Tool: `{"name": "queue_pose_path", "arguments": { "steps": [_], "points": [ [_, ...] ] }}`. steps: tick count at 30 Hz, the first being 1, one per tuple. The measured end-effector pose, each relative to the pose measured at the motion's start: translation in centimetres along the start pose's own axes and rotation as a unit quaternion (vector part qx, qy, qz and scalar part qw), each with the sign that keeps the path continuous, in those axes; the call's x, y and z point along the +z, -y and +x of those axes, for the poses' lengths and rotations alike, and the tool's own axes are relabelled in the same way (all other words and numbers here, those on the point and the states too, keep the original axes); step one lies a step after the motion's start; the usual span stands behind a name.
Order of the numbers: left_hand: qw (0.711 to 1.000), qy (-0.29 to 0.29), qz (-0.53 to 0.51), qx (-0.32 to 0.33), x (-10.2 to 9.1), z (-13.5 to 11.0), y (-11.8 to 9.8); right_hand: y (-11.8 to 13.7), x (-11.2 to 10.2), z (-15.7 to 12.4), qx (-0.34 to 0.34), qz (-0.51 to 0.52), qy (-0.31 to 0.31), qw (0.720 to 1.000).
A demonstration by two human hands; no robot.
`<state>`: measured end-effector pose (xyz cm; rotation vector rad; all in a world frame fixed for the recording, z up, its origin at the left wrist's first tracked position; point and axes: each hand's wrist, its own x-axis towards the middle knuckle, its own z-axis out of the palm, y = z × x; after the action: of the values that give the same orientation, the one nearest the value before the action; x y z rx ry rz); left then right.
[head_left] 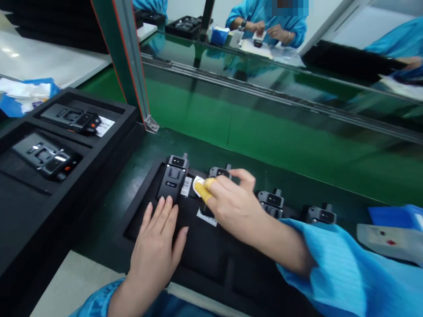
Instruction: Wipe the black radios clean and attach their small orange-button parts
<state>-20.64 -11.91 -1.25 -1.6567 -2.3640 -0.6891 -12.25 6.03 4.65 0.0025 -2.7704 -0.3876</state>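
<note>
My left hand (pixel 157 244) lies flat with its fingers stretched out, the fingertips at the lower end of a grey handheld radio (pixel 172 178). That radio rests in a black foam tray (pixel 211 255) beside a white barcode label (pixel 186 186). In my right hand (pixel 233 200), yellow finger cots (pixel 204 192) cover some fingers, and a small white wipe (pixel 197 185) is pinched there. This hand is over a second radio (pixel 220 171) and hides most of it. Further right, two more radios (pixel 271 200) (pixel 322 215) show their tops, partly behind my right arm.
To the left stands another black foam tray (pixel 109 145) with two radios (pixel 46 156) in it. A metal post (pixel 132 61) rises by its corner. Behind a low green panel (pixel 231 114), a co-worker's hands (pixel 269 31) handle a small item. A clear bottle (pixel 390 242) lies at right.
</note>
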Motion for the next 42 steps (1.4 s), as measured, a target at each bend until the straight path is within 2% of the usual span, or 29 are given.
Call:
{"name": "queue_pose_path", "arguments": {
  "steps": [3,6,11,14,18,24,30,33,36,39,42],
  "points": [
    [1.0,0.002,-0.003,0.007,-0.2,-0.1,0.0,-1.9,-1.6,-2.7,0.05,-0.038,0.016,0.998],
    [0.999,-0.004,-0.024,0.034,-0.2,0.0,-1.1,-2.4,-2.3,-4.8,0.07,-0.061,0.024,0.995],
    [0.991,0.01,-0.089,0.095,0.9,0.4,-4.7,-0.3,-0.8,-5.5,0.059,-0.032,0.028,0.997],
    [0.991,0.034,-0.07,0.104,1.7,0.8,-5.9,0.5,0.2,-5.2,0.045,-0.012,0.027,0.999],
    [0.99,0.06,-0.043,0.116,2.2,0.9,-5.8,0.2,0.2,-5.6,0.039,-0.011,0.024,0.999],
    [0.991,0.057,-0.04,0.117,2.2,0.7,-5.5,-0.7,-0.9,-7.3,0.05,-0.058,0.0,0.997],
    [0.989,0.053,-0.031,0.133,2.0,0.6,-5.6,-2.6,-3.7,-11.5,0.159,-0.108,0.017,0.981],
    [0.991,0.036,-0.047,0.121,2.2,0.5,-7.1,-3.0,-4.9,-14.5,0.2,-0.138,0.039,0.969],
    [0.984,0.043,-0.086,0.151,3.0,0.4,-9.5,-2.2,-5.2,-16.4,0.226,-0.138,0.051,0.963],
    [0.974,0.056,-0.105,0.194,3.9,0.2,-11.7,-0.9,-4.6,-16.8,0.229,-0.113,0.044,0.966],
    [0.972,0.058,-0.084,0.212,4.5,0.0,-12.6,0.2,-3.6,-16.0,0.204,-0.079,0.022,0.976]
  ]
}}
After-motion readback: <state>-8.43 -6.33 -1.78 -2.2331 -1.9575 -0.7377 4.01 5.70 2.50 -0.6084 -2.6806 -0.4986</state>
